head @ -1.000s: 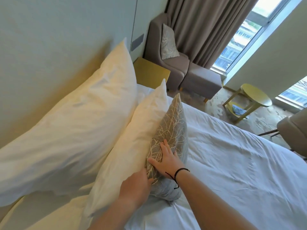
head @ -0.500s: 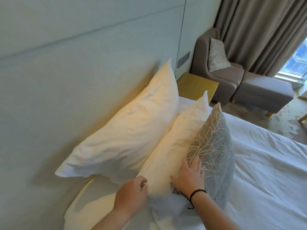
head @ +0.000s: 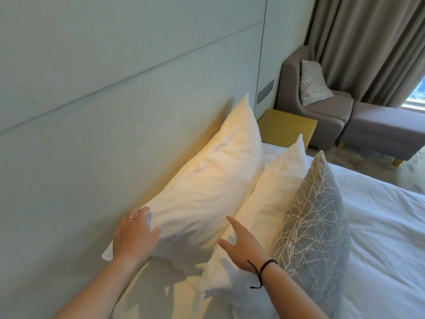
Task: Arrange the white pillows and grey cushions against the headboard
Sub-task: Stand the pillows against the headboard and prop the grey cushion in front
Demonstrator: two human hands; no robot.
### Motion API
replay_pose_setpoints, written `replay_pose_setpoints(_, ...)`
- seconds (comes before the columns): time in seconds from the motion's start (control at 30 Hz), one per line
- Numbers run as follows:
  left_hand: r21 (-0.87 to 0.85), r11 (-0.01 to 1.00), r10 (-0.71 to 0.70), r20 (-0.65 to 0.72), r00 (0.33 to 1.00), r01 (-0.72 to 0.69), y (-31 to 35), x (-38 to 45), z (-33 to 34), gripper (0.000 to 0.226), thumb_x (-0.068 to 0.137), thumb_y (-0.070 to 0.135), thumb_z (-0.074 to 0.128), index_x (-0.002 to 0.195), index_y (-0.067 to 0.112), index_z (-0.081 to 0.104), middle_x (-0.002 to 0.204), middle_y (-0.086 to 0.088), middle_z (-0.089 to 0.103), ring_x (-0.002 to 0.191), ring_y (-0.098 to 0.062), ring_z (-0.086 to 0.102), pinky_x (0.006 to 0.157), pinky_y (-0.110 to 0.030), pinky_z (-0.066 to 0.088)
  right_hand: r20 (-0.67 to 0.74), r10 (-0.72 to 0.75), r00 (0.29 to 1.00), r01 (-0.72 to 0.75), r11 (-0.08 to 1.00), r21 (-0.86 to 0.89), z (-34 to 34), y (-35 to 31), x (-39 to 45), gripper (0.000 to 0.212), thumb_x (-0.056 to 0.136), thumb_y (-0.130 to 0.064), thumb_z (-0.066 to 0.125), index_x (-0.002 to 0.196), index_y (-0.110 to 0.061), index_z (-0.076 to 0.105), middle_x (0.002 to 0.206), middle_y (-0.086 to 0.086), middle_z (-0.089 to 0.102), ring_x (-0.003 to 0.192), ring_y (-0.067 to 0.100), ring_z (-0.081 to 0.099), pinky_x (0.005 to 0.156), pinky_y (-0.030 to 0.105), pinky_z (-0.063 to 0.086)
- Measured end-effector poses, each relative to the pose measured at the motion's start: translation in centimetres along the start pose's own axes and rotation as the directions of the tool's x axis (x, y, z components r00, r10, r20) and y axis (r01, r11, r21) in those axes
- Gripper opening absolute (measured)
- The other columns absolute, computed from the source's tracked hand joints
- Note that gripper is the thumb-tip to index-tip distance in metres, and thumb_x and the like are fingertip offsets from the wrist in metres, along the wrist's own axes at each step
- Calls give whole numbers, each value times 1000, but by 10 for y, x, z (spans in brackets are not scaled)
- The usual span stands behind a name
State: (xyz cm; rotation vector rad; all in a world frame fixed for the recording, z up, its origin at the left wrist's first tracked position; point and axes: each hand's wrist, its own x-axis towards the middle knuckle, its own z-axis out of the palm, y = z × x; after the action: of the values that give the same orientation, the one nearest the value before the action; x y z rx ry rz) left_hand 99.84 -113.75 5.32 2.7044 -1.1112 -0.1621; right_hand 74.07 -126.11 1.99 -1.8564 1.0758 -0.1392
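Note:
A large white pillow (head: 207, 180) leans against the pale headboard (head: 92, 146). In front of it stands a smaller white pillow (head: 269, 199), and a grey cushion (head: 315, 222) with a pale branch pattern leans on that one. My left hand (head: 134, 236) lies flat on the near end of the large pillow, fingers spread. Between the two white pillows my right hand (head: 241, 245) hovers open, holding nothing, a black cord on its wrist.
White bed sheet (head: 379, 238) stretches to the right. A yellow bedside table (head: 287, 125) stands beyond the pillows. A grey armchair (head: 322, 116) with another patterned cushion (head: 314, 84) and a footstool (head: 386, 132) sit by the curtain (head: 368, 42).
My left hand moved from the smaller pillow's corner to the large pillow's near end. My right hand left the grey cushion and shifted left between the white pillows.

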Motion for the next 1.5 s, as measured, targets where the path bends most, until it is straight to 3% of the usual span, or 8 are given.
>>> replay_pose_setpoints(0.3,-294,956,89,276,957,-4,-21,70,37,78,79,72,49,140,24,40,137,-5,56,124,-29,53,99,-45,46,-95,249,964,-210,930,300,47,-44,72,72,95,-51,49,153,-38,9,160,-7,23,145,14,25,116,38,29)
replay_pose_setpoints(0.43,-300,954,125,320,939,-24,-23,91,44,95,67,88,40,135,22,47,128,-3,62,115,-27,59,92,-42,51,-172,361,917,-266,872,412,64,-61,102,83,88,-57,53,153,-36,6,159,-4,24,145,17,25,116,38,28)
replay_pose_setpoints(0.63,-224,973,120,330,936,-46,-29,93,48,95,61,96,32,117,22,55,105,4,69,94,-24,65,76,-38,54,-217,406,888,-279,849,449,80,-62,116,84,91,-56,53,153,-38,-1,162,-11,9,148,14,14,120,42,20)
replay_pose_setpoints(0.87,-312,947,177,313,933,-75,-34,94,48,57,80,77,43,76,21,53,76,4,64,69,-23,60,65,-36,53,-219,426,878,-294,840,455,82,-62,124,83,92,-55,51,153,-38,-3,163,-9,9,149,16,13,120,44,19)
replay_pose_setpoints(1.0,-366,928,192,301,934,-73,-32,104,31,49,85,62,54,66,18,50,66,4,59,64,-24,58,59,-34,48,-209,422,882,-281,828,485,82,-70,125,80,95,-53,48,153,-37,-4,163,-6,7,149,17,13,120,44,19)
replay_pose_setpoints(1.1,-383,915,239,266,934,-125,-27,114,10,46,85,54,63,64,15,52,62,2,57,60,-23,56,51,-31,39,-200,407,891,-262,822,506,80,-79,124,77,96,-53,45,153,-37,-5,164,-3,5,149,19,12,120,43,20)
replay_pose_setpoints(1.27,-380,891,318,129,939,-249,-17,103,-16,48,84,52,64,58,14,49,52,3,53,50,-19,51,43,-29,29,-206,417,885,-262,813,521,74,-93,120,78,92,-64,41,152,-42,-4,161,0,20,143,22,29,115,41,27)
replay_pose_setpoints(1.5,-245,960,207,296,933,-136,-46,104,-22,47,76,66,65,74,20,54,71,6,60,63,-12,57,49,-29,36,-132,326,936,-237,862,447,84,-83,101,84,91,-54,50,154,-36,-3,163,-5,10,147,20,20,118,41,26)
